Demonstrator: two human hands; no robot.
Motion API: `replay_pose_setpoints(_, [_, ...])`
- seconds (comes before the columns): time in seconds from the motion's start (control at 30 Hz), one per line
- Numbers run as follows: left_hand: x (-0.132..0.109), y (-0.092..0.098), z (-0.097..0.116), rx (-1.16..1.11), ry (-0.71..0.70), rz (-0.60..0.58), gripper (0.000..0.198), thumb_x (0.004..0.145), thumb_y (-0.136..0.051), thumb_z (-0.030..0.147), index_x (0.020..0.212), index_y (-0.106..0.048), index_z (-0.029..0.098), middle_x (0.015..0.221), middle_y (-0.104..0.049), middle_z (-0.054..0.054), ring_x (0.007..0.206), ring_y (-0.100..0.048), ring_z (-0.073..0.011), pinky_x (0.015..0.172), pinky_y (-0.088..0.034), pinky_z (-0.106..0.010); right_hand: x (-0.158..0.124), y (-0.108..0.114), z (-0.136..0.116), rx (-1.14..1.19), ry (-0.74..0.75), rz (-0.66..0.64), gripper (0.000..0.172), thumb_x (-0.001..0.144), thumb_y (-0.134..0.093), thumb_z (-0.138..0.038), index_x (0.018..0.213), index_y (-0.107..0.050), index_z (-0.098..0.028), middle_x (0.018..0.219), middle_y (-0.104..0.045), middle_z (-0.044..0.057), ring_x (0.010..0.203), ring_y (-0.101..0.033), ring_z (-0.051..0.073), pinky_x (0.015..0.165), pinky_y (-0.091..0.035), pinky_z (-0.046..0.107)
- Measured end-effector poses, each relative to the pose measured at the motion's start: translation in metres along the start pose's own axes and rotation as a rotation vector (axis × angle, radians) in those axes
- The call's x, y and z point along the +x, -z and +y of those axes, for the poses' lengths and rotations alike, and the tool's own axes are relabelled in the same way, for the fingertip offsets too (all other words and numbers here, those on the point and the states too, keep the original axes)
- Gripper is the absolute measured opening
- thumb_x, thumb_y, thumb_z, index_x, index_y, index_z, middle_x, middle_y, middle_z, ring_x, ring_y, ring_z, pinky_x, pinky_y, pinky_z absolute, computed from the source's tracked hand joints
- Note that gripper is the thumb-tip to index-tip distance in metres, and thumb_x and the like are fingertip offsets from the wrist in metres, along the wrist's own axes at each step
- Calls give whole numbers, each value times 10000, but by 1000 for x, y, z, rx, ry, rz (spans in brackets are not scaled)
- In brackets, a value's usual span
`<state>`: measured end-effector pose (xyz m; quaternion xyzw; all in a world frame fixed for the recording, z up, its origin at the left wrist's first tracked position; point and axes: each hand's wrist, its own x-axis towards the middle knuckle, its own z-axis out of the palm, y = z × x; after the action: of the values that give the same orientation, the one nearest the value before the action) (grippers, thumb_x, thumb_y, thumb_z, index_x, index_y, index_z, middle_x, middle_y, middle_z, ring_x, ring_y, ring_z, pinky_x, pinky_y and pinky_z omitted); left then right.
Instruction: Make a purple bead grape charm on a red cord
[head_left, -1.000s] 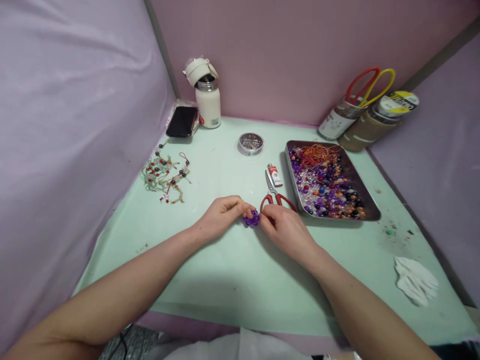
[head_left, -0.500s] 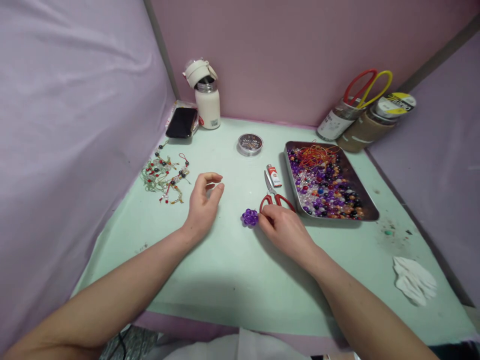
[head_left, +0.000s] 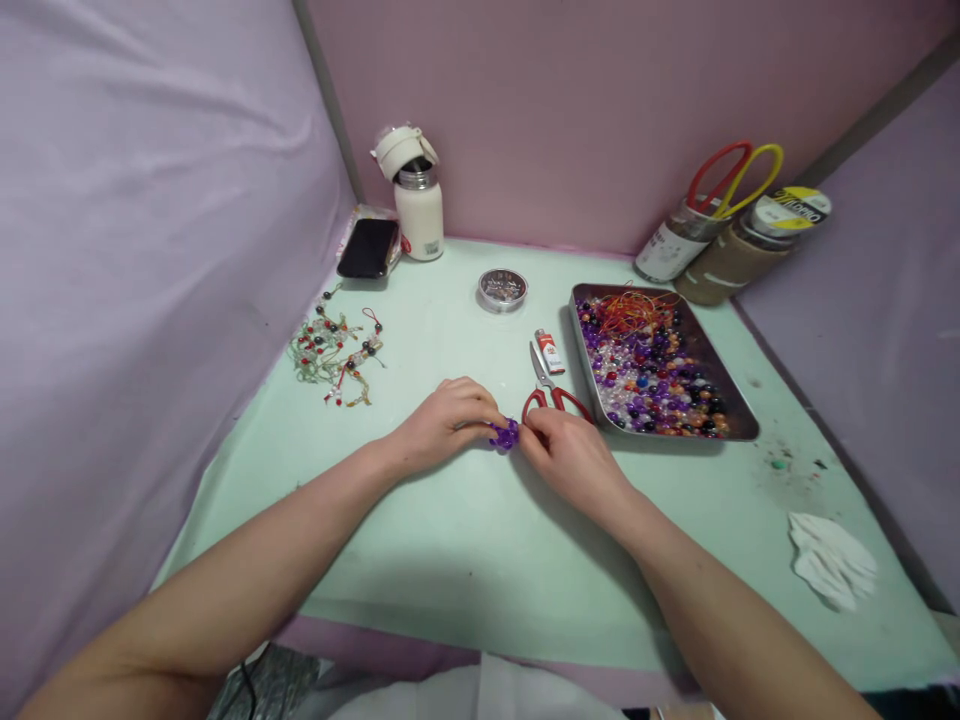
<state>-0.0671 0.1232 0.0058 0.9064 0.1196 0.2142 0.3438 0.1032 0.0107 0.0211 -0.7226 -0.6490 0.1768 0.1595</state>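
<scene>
A small cluster of purple beads (head_left: 505, 436) is between my two hands, over the middle of the table. My left hand (head_left: 459, 420) has its thumb and fingers closed on the cluster's left side, partly covering it. At the right side, my right hand (head_left: 566, 450) pinches the cluster's edge; whether it grips a bead or a thread is hidden. Just beyond my right hand lie red-handled scissors (head_left: 556, 392), blades pointing away, the handles partly behind my fingers. A red and white lighter (head_left: 550, 352) rests beside the blades.
A metal tray (head_left: 750, 425) of mixed beads and orange cord stands right. Beaded strings (head_left: 337, 355) lie left. A round clear case (head_left: 503, 289), a phone (head_left: 368, 248), a white bottle (head_left: 421, 215) and jars (head_left: 667, 248) stand farther back. A white cloth (head_left: 832, 560) lies front right.
My left hand has moved right from beside the bead cluster and closed on it. My right hand has stayed nearly in place at the cluster's right edge.
</scene>
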Motion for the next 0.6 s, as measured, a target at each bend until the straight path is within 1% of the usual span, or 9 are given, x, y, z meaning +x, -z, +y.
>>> replay_pose_setpoints(0.07, [0,-1,-1,-31,3,22,149,864,-561,283,884,-684,202,862,-675,-38,854,-570,-144,832,-399,-288,0,-1,0,-5,1,1,275,866,-415,-255,612,-334,-189,599,-460,-13,559,-392,105,539,-194,263])
replay_pose_setpoints(0.13, [1,-1,-3,-25,54,54,158,866,-554,285,883,-675,184,848,-678,-43,822,-570,-144,798,-417,-279,1,-1,0,-7,-1,2,275,865,-415,-257,612,-330,-189,600,-459,-13,560,-389,105,539,-194,263])
replay_pose_setpoints(0.2, [1,-1,-4,31,105,52,174,869,-545,294,875,-664,168,816,-670,-45,791,-554,-150,768,-420,-280,1,-2,0,-4,-3,4,278,865,-413,-261,611,-328,-190,600,-457,-13,561,-387,106,539,-195,264])
replay_pose_setpoints(0.3, [0,3,-2,128,131,-25,213,888,-503,296,813,-641,153,754,-636,-42,762,-510,-159,741,-402,-288,2,-1,0,5,-4,7,279,862,-414,-260,609,-318,-191,597,-447,-15,561,-382,106,540,-196,264])
replay_pose_setpoints(0.37, [0,6,2,121,122,-79,229,898,-473,280,788,-623,146,733,-610,-39,750,-491,-155,734,-394,-285,1,0,0,12,-6,10,274,854,-415,-243,607,-310,-191,590,-436,-18,555,-372,105,540,-196,265])
replay_pose_setpoints(0.47, [-1,11,12,-44,116,-118,214,893,-470,245,778,-618,140,714,-584,-26,729,-497,-133,722,-396,-258,0,1,0,49,0,1,270,845,-414,-224,600,-308,-189,584,-426,-22,548,-366,102,540,-196,263])
replay_pose_setpoints(0.6, [-2,14,19,-336,233,-94,200,864,-520,267,754,-624,136,727,-568,-14,681,-508,-102,662,-397,-224,-2,3,-2,114,25,34,273,843,-410,-221,593,-303,-189,575,-406,-28,554,-367,101,542,-201,258])
